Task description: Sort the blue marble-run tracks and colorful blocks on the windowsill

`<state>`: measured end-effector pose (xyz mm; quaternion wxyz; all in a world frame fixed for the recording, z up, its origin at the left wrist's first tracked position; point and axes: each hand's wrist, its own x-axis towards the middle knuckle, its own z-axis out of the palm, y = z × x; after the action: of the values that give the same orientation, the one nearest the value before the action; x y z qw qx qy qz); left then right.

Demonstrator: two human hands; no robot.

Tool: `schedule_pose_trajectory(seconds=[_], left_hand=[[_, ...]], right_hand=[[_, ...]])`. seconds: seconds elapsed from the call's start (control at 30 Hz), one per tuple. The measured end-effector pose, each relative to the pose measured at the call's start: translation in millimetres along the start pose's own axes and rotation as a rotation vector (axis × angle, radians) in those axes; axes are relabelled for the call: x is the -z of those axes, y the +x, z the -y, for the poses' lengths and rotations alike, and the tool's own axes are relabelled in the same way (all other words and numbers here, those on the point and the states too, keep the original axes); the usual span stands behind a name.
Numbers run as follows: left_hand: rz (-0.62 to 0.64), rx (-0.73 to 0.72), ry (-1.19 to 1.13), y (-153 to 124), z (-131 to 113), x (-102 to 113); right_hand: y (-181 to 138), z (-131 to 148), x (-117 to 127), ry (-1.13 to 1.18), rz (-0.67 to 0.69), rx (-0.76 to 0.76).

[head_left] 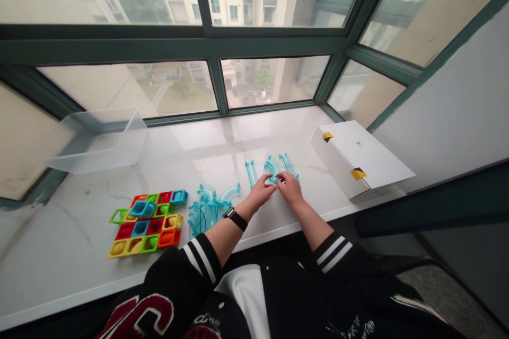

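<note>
On the sill, left of the white box, the curved blue track lies straight ahead of you. Hold it flat on the stone, I'd say, and press evenly from both sides. Your left hand and right hand meet at its near end, fingertips pinching it, wrists low.

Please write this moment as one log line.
left hand: holds curved blue track piece | right hand: holds same piece | nearby: track pile, coloured blocks, white box
</note>
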<state>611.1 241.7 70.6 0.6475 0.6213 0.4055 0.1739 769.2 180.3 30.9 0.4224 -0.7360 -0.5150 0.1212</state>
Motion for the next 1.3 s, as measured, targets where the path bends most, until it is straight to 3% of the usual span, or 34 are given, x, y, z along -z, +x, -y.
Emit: schedule_pose_trajectory(seconds=[0.53, 1.0, 1.3], left_hand=[[-0.016, 0.024, 0.019, -2.1, 1.4, -5.3], [-0.005, 0.038, -0.05, 9.8, 18.2, -4.2], [-0.016, 0.04, -0.021, 7.1, 12.9, -3.6]], right_hand=[[0.1, -13.4, -11.2, 0.03, -0.008, -0.013], [1.4, -17.0, -13.8, 0.016, 0.007, 0.052], [0.0, -22.2, -12.8, 0.027, 0.014, 0.05]])
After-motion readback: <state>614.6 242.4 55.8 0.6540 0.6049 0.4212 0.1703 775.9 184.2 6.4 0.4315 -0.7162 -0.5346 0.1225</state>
